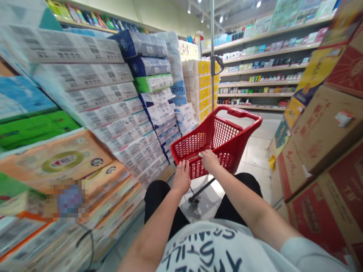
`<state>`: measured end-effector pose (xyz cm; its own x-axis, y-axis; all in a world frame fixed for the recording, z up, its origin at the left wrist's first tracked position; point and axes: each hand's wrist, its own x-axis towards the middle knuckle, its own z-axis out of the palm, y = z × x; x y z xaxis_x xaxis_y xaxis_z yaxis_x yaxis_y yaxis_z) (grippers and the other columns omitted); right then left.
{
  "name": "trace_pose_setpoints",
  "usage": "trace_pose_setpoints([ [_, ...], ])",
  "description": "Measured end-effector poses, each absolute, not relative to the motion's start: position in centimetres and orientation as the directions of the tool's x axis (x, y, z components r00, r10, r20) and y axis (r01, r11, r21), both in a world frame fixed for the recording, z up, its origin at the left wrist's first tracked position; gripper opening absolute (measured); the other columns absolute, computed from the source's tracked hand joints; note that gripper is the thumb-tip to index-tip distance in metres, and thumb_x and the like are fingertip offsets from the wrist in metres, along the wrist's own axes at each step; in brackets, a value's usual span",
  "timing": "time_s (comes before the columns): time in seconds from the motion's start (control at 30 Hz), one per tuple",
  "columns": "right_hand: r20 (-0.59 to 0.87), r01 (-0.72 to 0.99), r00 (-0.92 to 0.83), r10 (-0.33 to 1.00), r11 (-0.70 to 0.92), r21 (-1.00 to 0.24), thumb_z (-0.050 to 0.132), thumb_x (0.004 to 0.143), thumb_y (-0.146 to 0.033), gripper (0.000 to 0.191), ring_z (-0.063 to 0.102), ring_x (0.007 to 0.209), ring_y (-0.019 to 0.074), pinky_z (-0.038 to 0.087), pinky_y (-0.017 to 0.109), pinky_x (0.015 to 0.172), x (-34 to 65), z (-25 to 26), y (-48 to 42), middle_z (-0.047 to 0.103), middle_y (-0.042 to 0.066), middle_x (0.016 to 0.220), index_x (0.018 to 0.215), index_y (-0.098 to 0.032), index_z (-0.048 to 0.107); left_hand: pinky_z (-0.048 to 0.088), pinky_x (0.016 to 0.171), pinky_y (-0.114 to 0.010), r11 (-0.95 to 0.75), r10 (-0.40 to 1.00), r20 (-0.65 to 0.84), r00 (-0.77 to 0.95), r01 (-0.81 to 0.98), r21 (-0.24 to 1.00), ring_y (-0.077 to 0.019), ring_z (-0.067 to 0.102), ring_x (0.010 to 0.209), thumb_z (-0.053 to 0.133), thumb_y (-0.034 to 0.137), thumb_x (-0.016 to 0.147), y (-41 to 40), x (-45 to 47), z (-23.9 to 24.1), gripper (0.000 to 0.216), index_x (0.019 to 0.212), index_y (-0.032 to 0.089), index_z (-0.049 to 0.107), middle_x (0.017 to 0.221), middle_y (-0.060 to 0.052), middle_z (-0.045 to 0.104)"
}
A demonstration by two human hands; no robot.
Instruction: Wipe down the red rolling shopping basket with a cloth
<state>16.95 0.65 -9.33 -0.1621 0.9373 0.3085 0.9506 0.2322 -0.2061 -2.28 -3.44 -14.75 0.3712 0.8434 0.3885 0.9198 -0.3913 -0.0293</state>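
A red plastic shopping cart [227, 130] with perforated basket walls stands in front of my knees, tilted in this view. My left hand [182, 177] lies against the near left end of its basket, with the fingers stretched out toward the rim. Over the near side of the basket, my right hand [210, 161] has its fingers curled at the rim. A small white bit [200, 154] shows at those fingertips, too small to name. The handle [241, 113] is at the far end, untouched by either hand.
Tall stacks of wrapped paper packs [113, 113] line the left. Cardboard cartons [320, 132] are piled on the right. A metal pole [212, 34] rises behind the cart. Stocked shelves [261, 68] stand at the back, beyond the tiled floor [259, 145].
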Motion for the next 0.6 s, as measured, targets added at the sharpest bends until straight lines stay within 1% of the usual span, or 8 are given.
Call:
trace_pose_setpoints([
  [0.1, 0.307, 0.951, -0.173, 0.936, 0.24, -0.195, 0.046, 0.088, -0.016, 0.027, 0.047, 0.106, 0.0227, 0.036, 0.031, 0.09, 16.7, -9.3, 0.1, 0.058, 0.011, 0.111, 0.11, -0.016, 0.061, 0.029, 0.112, -0.052, -0.408, 0.827, 0.408, 0.387, 0.912, -0.038, -0.0347, 0.021, 0.142, 0.048, 0.011, 0.075, -3.3, -2.5, -14.9, 0.077, 0.146, 0.008, 0.019, 0.151, -0.022, 0.029],
  [0.2, 0.302, 0.937, -0.25, 0.92, 0.308, -0.165, 0.048, 0.087, -0.017, 0.031, 0.048, 0.104, 0.0223, 0.036, 0.031, 0.09, 17.3, -8.8, 0.2, 0.06, 0.009, 0.11, 0.115, -0.018, 0.06, 0.03, 0.112, -0.05, -0.399, 0.827, 0.42, 0.373, 0.917, -0.029, -0.0336, 0.023, 0.142, 0.047, 0.011, 0.076, -2.8, -2.9, -14.9, 0.072, 0.145, 0.008, 0.024, 0.147, -0.021, 0.035],
  [0.27, 0.312, 0.934, -0.269, 0.911, 0.325, -0.146, 0.048, 0.087, -0.016, 0.032, 0.047, 0.105, 0.0223, 0.036, 0.031, 0.09, 18.5, -8.4, 0.4, 0.06, 0.009, 0.109, 0.116, -0.018, 0.062, 0.031, 0.112, -0.05, -0.391, 0.828, 0.43, 0.359, 0.92, -0.017, -0.0323, 0.026, 0.141, 0.047, 0.012, 0.077, -2.5, -3.1, -15.0, 0.071, 0.144, 0.01, 0.025, 0.144, -0.019, 0.041],
  [0.33, 0.338, 0.949, -0.226, 0.914, 0.285, -0.136, 0.047, 0.087, -0.017, 0.029, 0.046, 0.106, 0.0228, 0.036, 0.031, 0.09, 20.2, -7.8, 0.6, 0.06, 0.01, 0.108, 0.109, -0.017, 0.066, 0.031, 0.112, -0.05, -0.388, 0.827, 0.439, 0.353, 0.922, -0.009, -0.0316, 0.028, 0.14, 0.047, 0.012, 0.078, -2.4, -3.1, -15.1, 0.07, 0.144, 0.011, 0.026, 0.142, -0.017, 0.043],
  [0.43, 0.354, 0.977, -0.108, 0.929, 0.166, -0.137, 0.046, 0.087, -0.017, 0.028, 0.045, 0.106, 0.024, 0.036, 0.032, 0.089, 22.9, -7.0, 0.8, 0.059, 0.013, 0.108, 0.099, -0.015, 0.07, 0.031, 0.113, -0.047, -0.389, 0.827, 0.436, 0.354, 0.921, -0.009, -0.0312, 0.028, 0.14, 0.047, 0.012, 0.078, -2.4, -3.1, -15.1, 0.067, 0.143, 0.01, 0.029, 0.142, -0.017, 0.043],
  [0.53, 0.334, 0.986, -0.038, 0.942, 0.089, -0.141, 0.047, 0.086, -0.017, 0.028, 0.044, 0.106, 0.0249, 0.035, 0.033, 0.089, 25.0, -6.4, 0.8, 0.059, 0.013, 0.109, 0.102, -0.015, 0.07, 0.03, 0.113, -0.047, -0.388, 0.832, 0.425, 0.356, 0.922, -0.011, -0.0318, 0.027, 0.14, 0.047, 0.013, 0.078, -2.5, -2.9, -14.9, 0.066, 0.142, 0.008, 0.03, 0.142, -0.018, 0.042],
  [0.6, 0.32, 0.985, -0.042, 0.947, 0.093, -0.146, 0.048, 0.085, -0.017, 0.028, 0.043, 0.108, 0.0248, 0.035, 0.032, 0.089, 25.6, -6.1, 0.8, 0.059, 0.012, 0.11, 0.103, -0.015, 0.069, 0.03, 0.113, -0.048, -0.387, 0.835, 0.418, 0.358, 0.922, -0.015, -0.0323, 0.027, 0.14, 0.047, 0.013, 0.078, -2.6, -2.8, -14.7, 0.066, 0.141, 0.008, 0.03, 0.141, -0.018, 0.043],
])
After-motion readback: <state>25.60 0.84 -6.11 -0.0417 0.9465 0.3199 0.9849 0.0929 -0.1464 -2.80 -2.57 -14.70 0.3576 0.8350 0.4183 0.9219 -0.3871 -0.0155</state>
